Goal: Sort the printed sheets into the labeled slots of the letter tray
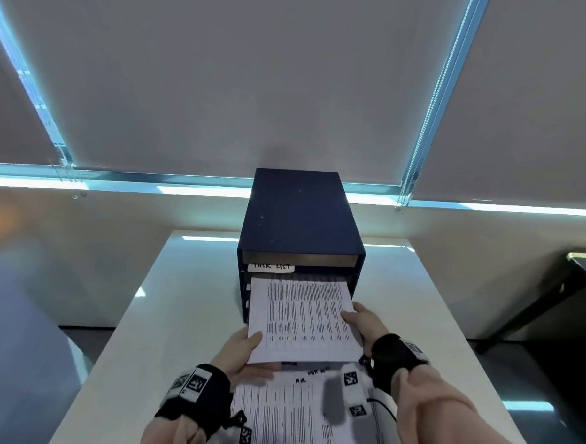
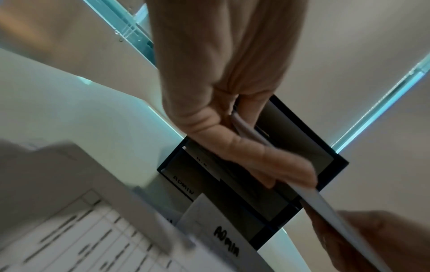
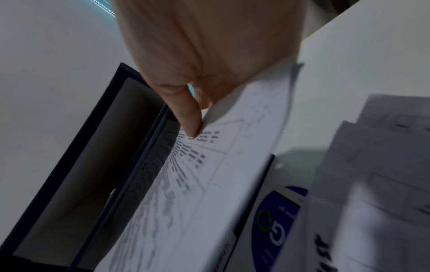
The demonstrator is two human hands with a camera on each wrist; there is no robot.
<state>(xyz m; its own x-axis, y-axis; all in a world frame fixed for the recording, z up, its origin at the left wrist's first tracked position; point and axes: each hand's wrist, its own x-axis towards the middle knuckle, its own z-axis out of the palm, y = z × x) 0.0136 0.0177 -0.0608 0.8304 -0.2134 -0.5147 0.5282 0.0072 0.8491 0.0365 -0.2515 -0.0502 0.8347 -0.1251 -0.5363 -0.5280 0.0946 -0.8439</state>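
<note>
Head view: two hands [image 1: 244,348] grip one sheet [image 1: 301,318].

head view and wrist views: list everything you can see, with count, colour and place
dark blue box-shaped letter tray: one, at the table's far middle, open slots facing the person
white handwritten slot labels: several, on the slots' front edges; TASK LIST and ADMIN readable
white printed sheet: one, held with its far edge at a slot below the TASK LIST label
white printed sheets: a loose pile on the table's near edge
white table: one, under everything
grey roller blinds: behind the table
black wrist straps: two
left hand: holds the sheet's near left corner
right hand: holds its right edge
</note>
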